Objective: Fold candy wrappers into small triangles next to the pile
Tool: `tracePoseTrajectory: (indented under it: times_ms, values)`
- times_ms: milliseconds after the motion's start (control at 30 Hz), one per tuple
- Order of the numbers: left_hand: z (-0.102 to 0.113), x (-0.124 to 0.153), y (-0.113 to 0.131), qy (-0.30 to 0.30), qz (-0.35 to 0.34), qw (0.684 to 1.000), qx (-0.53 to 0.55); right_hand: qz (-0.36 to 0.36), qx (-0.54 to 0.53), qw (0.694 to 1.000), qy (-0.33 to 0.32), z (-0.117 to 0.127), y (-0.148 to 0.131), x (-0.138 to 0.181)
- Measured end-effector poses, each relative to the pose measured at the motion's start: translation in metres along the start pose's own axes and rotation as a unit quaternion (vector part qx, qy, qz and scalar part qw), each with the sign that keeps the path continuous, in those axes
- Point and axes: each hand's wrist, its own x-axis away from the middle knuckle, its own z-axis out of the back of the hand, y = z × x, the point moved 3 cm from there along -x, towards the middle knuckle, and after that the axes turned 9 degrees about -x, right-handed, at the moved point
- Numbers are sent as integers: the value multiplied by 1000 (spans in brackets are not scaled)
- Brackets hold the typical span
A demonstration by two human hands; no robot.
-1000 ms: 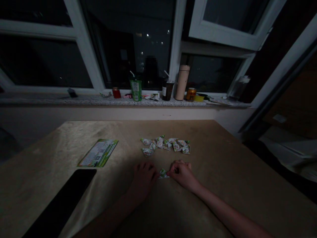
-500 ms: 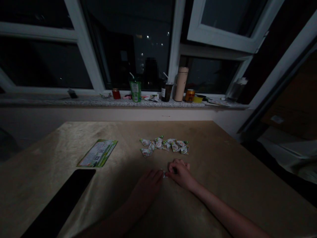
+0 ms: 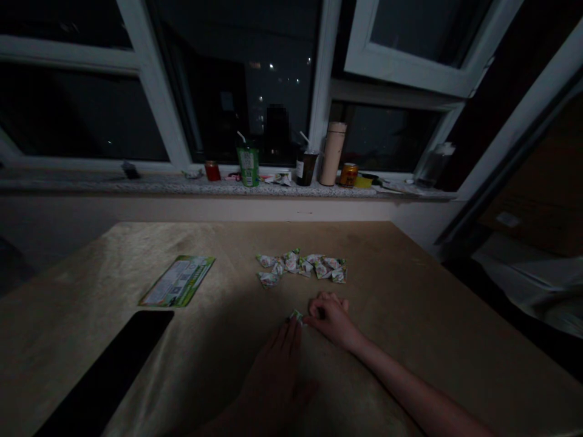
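On the tan wooden surface, near its middle, a small folded green-and-white paper piece is pinned between two bare hands. The right hand is curled, fingers together and pinched on the piece's right edge. The left hand is laid flat, fingers straight and close together, tips pressed on or just against the piece's near-left side; a true grip by it cannot be told, light is low. Most of the piece is hidden by the fingertips, only a small corner is shown.

Just beyond the hands, a loose row of about ten similar folded green-and-white paper pieces is laid out, apart from the held one. Judged from this: many pieces are finished and set aside, one is in hand mid-fold or being creased. What is left cannot be told, since no stock of unfolded sheets is seen.

Well to the left, a green-and-white printed leaflet lies flat, with a long black flat object nearer the edge. On the grey stone windowsill behind: green drink carton with straw, dark cup with straw, tall beige flask, red jar, orange can. Dark windows above.
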Motion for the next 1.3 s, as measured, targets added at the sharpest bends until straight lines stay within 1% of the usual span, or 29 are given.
tracePoseTrajectory:
  times_ms: [133, 200, 367, 533, 700, 900, 1067, 1300]
  values:
    - [4, -5, 1, -39, 16, 999, -14, 4, -1, 1000, 3, 0, 0, 2]
    - [6, -6, 1, -46, 16, 999, -21, 8, -3, 1000, 1, 2, -2, 4]
    - [8, -6, 1, -26, 4, 999, -25, -15, -7, 1000, -12, 5, -5, 2]
    - [7, -5, 1, -39, 3, 999, -38, -24, -2, 999, -35, 6, -4, -5]
    - [10, -7, 3, -35, -2, 999, -39, -33, 4, 998, -61, 8, -6, -10]
    - [9, -9, 5, -16, -1, 998, -57, -45, 5, 997, -66, 7, -7, -10]
    - [0, -5, 4, -11, 2, 999, -37, -51, -7, 996, -75, 8, -6, -11]
    - [-5, 0, 0, 7, 7, 1000, 11, -55, -48, 990, -123, 14, -1, -15]
